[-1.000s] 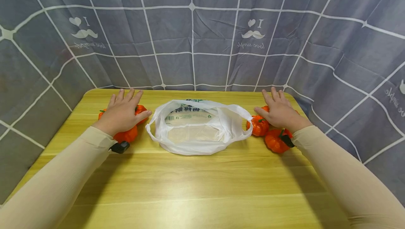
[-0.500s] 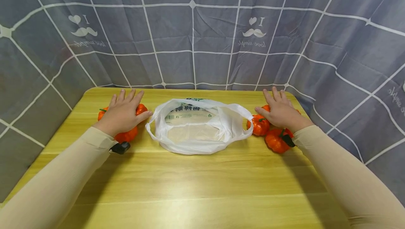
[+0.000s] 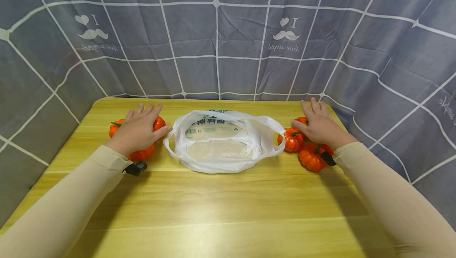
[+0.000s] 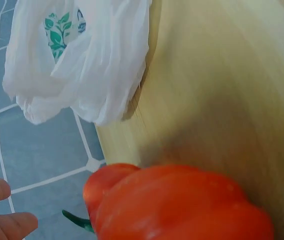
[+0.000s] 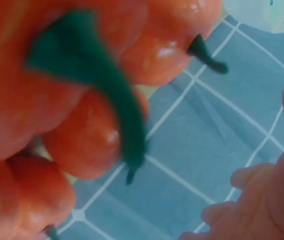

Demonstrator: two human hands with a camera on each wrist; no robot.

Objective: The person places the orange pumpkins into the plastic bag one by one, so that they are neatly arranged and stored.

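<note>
A white plastic carrier bag (image 3: 217,165) with green and dark print stands mouth-up at mid-table, its handles spread to both sides. My left hand (image 3: 133,133) hovers with fingers spread over small orange pumpkins left of the bag. One pumpkin (image 3: 142,153) shows below the palm, others peek out at its sides, and the hand hides the rest. In the left wrist view a pumpkin (image 4: 177,205) with a green stem lies near that hand. To the bag's right, my right hand (image 3: 322,128) is over more pumpkins (image 3: 314,158), fingers extended; their green stems show large in the right wrist view.
The wooden table (image 3: 213,214) has its far edge against a grey curtain (image 3: 192,32) with white grid lines, which also encloses both sides. A dark wrist camera (image 3: 135,168) sits under the left sleeve.
My right hand has shifted slightly right, uncovering more of the pumpkin behind its thumb. The left fingertips have dipped a little. The bag and pumpkins stay in place.
</note>
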